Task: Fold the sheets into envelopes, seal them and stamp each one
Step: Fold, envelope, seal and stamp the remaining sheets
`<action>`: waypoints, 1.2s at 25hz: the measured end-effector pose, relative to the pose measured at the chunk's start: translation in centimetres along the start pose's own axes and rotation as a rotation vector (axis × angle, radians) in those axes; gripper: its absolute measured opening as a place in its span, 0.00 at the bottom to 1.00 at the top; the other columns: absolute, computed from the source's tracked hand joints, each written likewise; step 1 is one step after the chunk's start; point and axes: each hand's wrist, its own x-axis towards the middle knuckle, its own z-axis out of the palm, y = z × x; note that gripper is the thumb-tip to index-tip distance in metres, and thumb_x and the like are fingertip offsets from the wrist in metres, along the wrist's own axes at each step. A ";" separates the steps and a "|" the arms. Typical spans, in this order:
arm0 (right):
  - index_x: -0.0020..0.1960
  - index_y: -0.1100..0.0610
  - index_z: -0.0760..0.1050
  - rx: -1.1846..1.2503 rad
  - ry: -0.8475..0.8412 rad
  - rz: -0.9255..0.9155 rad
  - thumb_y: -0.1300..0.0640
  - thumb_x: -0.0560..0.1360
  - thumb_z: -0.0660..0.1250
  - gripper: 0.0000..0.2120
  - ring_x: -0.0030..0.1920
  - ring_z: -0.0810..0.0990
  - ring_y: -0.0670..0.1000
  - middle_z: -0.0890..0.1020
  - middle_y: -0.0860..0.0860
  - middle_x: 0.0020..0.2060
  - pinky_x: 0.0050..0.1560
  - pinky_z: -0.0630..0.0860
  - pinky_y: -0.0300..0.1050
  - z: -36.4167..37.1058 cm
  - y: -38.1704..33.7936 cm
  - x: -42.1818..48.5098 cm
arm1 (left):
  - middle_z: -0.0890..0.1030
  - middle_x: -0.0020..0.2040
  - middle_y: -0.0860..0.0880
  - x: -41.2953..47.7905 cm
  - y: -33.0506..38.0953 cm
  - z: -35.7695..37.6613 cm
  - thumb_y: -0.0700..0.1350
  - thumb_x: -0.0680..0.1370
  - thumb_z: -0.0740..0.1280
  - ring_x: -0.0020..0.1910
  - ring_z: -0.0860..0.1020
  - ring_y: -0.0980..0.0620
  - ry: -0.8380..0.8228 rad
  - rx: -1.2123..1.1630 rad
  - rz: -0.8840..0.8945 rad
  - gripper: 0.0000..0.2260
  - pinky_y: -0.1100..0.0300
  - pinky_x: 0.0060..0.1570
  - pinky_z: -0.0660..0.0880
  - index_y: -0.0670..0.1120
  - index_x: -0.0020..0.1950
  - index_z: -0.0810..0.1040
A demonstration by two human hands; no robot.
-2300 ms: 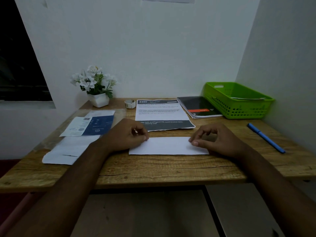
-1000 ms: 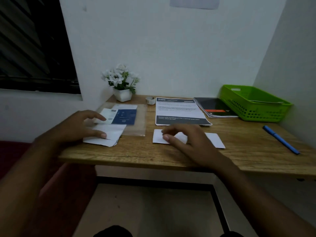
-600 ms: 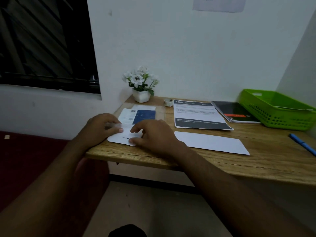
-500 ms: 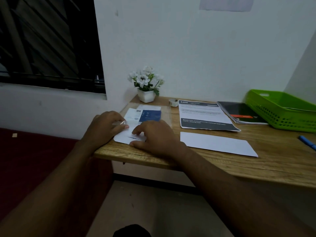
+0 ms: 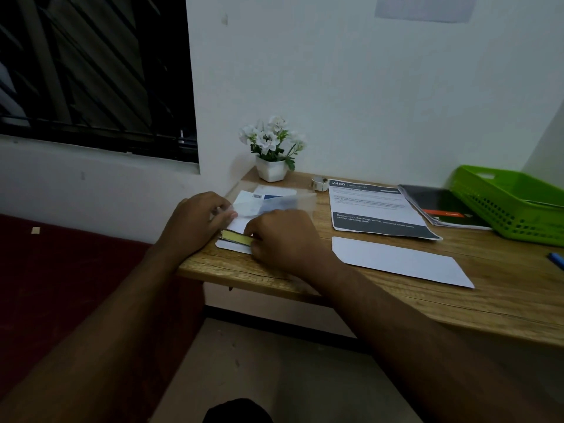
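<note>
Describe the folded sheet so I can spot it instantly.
On the wooden desk, just in front of the printed sheet with the dark band, lies the folded sheet. It is the only long, blank white strip, with no print at all.

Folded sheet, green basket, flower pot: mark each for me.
folded sheet (image 5: 403,261), head view, middle of its top face.
green basket (image 5: 518,221), head view, front wall.
flower pot (image 5: 271,171), head view, white front face.

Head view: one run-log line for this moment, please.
left hand: holds clear sleeve raised | right hand: grips yellow-edged pad | folded sheet: flat on desk, untouched
</note>
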 end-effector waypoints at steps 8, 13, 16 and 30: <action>0.51 0.48 0.76 0.375 0.426 0.181 0.50 0.78 0.62 0.06 0.39 0.80 0.48 0.83 0.45 0.41 0.35 0.74 0.47 -2.0 0.6 -2.4 | 0.78 0.44 0.50 0.1 -0.1 0.0 0.44 0.75 0.66 0.41 0.75 0.52 0.014 0.050 0.028 0.06 0.50 0.46 0.74 0.44 0.48 0.80; 0.53 0.49 0.74 0.366 0.305 0.159 0.51 0.78 0.64 0.06 0.38 0.79 0.49 0.84 0.48 0.42 0.35 0.74 0.45 -1.2 0.8 -3.5 | 0.79 0.45 0.52 -0.1 0.4 -0.3 0.59 0.73 0.56 0.41 0.76 0.53 -0.009 0.004 0.000 0.21 0.53 0.45 0.73 0.45 0.49 0.80; 0.60 0.46 0.71 0.331 0.047 0.151 0.45 0.76 0.66 0.14 0.50 0.79 0.48 0.82 0.46 0.55 0.46 0.74 0.43 0.0 0.6 -4.1 | 0.79 0.45 0.52 -0.1 0.4 -0.1 0.62 0.74 0.53 0.42 0.76 0.53 -0.040 0.026 -0.020 0.24 0.51 0.47 0.73 0.46 0.48 0.80; 0.61 0.52 0.78 0.347 0.220 0.291 0.56 0.80 0.60 0.12 0.46 0.80 0.52 0.84 0.52 0.49 0.42 0.72 0.42 2.1 0.8 -1.9 | 0.71 0.62 0.57 -0.9 -0.2 -0.6 0.54 0.72 0.62 0.61 0.70 0.55 -0.225 -0.232 -0.136 0.21 0.44 0.63 0.68 0.59 0.65 0.67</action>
